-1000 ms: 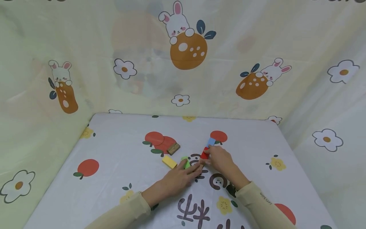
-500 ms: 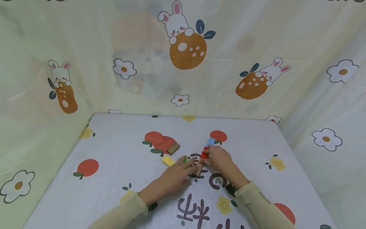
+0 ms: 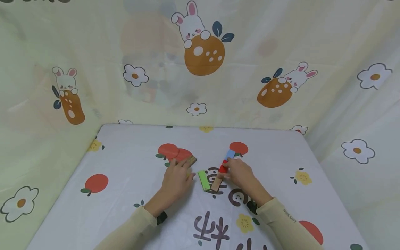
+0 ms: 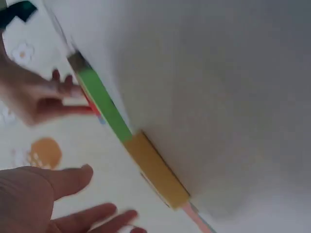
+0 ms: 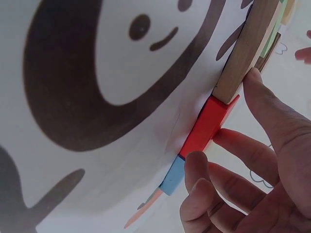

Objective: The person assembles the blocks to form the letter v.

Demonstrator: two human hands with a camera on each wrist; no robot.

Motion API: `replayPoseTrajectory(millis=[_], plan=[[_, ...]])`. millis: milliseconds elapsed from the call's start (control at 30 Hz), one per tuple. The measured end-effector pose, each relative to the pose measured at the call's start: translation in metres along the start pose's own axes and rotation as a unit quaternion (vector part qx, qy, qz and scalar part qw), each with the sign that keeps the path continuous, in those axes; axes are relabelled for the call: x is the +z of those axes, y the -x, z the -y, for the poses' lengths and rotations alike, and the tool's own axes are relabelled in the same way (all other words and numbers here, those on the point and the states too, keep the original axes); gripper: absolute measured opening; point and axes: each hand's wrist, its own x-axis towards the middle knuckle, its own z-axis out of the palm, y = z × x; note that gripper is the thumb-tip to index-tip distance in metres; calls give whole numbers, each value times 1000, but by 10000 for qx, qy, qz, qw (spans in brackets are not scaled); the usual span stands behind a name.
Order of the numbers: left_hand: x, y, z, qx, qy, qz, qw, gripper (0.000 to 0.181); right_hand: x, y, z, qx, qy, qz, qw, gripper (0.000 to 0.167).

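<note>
My left hand (image 3: 176,178) is spread above the yellow block (image 4: 158,170), which it mostly hides in the head view. Its fingertips overlap the dark brown block (image 3: 190,161) there; contact is unclear. In the left wrist view its thumb and fingers stand apart with nothing between them. The right hand (image 3: 240,173) rests at a slanted row of blue (image 3: 230,154), red (image 3: 223,168) and light wooden (image 3: 216,184) blocks. Its thumb touches the wooden block and fingertips touch the red one. The green block (image 3: 204,180) lies left of the row.
A white cloth printed with fruit, flowers and dark characters covers the table (image 3: 125,146). Behind and at both sides hang printed curtains (image 3: 156,104). A black band part (image 3: 161,217) shows at the left sleeve, another (image 3: 251,207) at the right.
My left hand has lifted from beside the green and wooden blocks and moved left and away, over the yellow block. The right hand has stayed at the row.
</note>
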Motion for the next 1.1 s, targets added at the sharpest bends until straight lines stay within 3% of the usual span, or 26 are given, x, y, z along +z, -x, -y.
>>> replayPoseTrajectory(millis=[133,267,367,533,667,767,1100], plan=[[-1,-18,26,191,1036,398,9936,40,0,0,0,-15,6,16,10000,60],[-6,-37,54,437,1838,1291,9735,47,-1,-1,2,-5,2,62,10000,61],[-10,-48,72,630,2074,2021,9551,53,-1,-1,3,16,-14,92,10000,63],[-13,-61,91,730,2149,2816,9323,60,0,-2,3,-25,-15,43,10000,62],[-12,-69,97,716,2317,3105,9191,63,0,-1,2,-3,-5,48,10000,61],[-10,-74,97,744,2389,3206,9135,66,1,-1,2,22,18,37,10000,62],[-3,-83,98,827,2289,3311,9117,65,-2,2,1,20,15,7,10000,59]])
